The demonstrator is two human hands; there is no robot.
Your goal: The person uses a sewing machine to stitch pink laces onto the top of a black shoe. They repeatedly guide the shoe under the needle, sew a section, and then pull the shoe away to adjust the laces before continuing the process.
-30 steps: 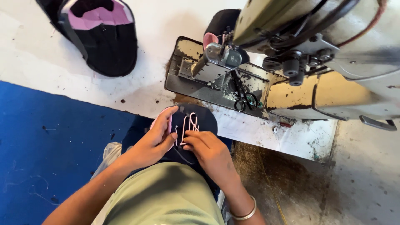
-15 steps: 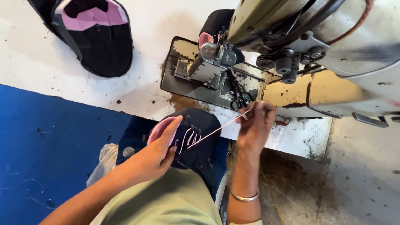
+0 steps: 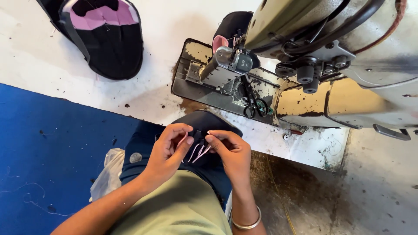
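**A:** Where are the hands now?

**B:** Both are together over the dark cap piece (image 3: 204,130) in the lap, just below the edge of the white table (image 3: 143,100). The left hand (image 3: 167,150) has its fingers curled, thumb and forefinger pinched on a pink thread (image 3: 197,153). The right hand (image 3: 230,150) is pinched on the same bunch of pink threads, fingertips almost touching those of the left.

**A:** What is different from half a second ago?

**B:** Then the right hand was up at the sewing machine (image 3: 331,65), drawing one pink thread out taut from the cap piece. Now it has come back down to the lap and the thread lies slack in short strands between the fingers. The left hand lay flatter over the piece; now it is closed to a pinch.

**A:** And around them?

**B:** The scissors (image 3: 254,102) lie on the worn machine plate, apart from both hands. Another black and pink cap piece (image 3: 104,39) sits far up on the table. A blue surface (image 3: 52,152) is to the left, with a plastic bag (image 3: 106,172) beside the left forearm. A metal bangle (image 3: 246,222) circles the right wrist.
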